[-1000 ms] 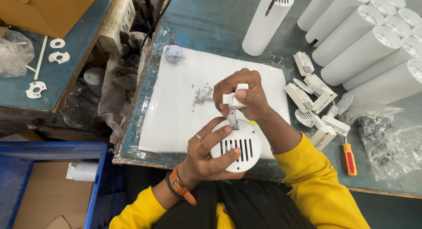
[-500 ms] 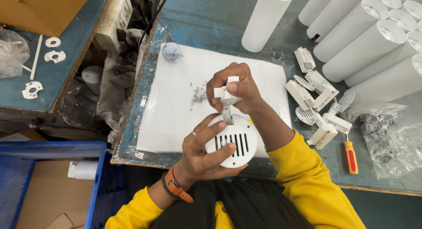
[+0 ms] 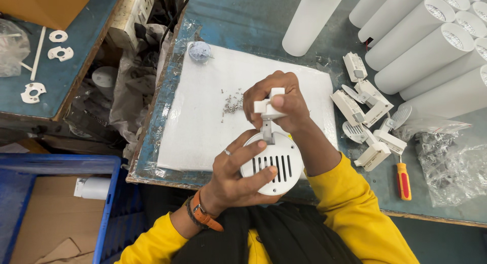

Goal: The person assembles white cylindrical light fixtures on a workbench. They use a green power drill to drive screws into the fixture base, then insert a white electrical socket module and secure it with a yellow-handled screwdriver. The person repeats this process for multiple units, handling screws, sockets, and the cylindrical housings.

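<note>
Left hand [image 3: 234, 175] grips round white slotted cap [image 3: 272, 163], frame centre-bottom. Right hand [image 3: 276, 104] pinches white bracket [image 3: 269, 108] just above it, over white pad [image 3: 203, 112]. Screws [image 3: 232, 102] beside; white tubes [image 3: 431, 46] upper right on surface [image 3: 253, 20].

Bright, even light; sharp focus

A white round cap [image 3: 271, 163], marked by a row of dark parallel slots, is held together with a white bracket [image 3: 270, 107]. A white foam pad [image 3: 203, 112] is laid on the worn blue-green bench [image 3: 243, 20], and silver screws [image 3: 232, 102] are scattered on it. White tubes [image 3: 431, 46] are ranked at the bench's far right corner. A screwdriver [image 3: 403, 181] with a red and yellow handle is seen near the right edge. Yellow sleeves [image 3: 355, 213] and an orange wristband [image 3: 205, 217] are worn.
</note>
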